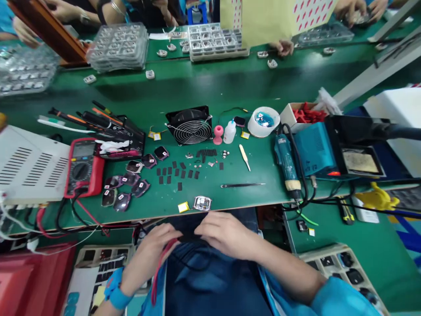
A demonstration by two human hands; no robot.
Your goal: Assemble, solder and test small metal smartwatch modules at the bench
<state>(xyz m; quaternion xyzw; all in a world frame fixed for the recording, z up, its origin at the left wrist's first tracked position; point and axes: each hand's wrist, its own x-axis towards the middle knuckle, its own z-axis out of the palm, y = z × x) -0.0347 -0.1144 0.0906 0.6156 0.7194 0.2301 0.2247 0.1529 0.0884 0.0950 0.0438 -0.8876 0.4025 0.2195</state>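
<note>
My left hand (158,245) is over my lap below the bench edge, its fingers curled around something dark that I cannot make out; a red cord hangs beside it. My right hand (223,232) is to its right, fingers bent together and tips hidden against the same dark area. Just beyond my hands, on the green bench (138,213), lie a small open watch-like case (202,203) and a yellow-edged battery (183,207). Farther in are rows of black pads (169,179), black tweezers (242,185) and a cream-handled tool (244,157).
Across the bench stand a black fan (190,127), a white bottle (230,131) and a white tub (263,122). A red multimeter (83,166) is at left, an electric screwdriver (287,162) and teal soldering station (315,147) at right. Other people's hands work beyond.
</note>
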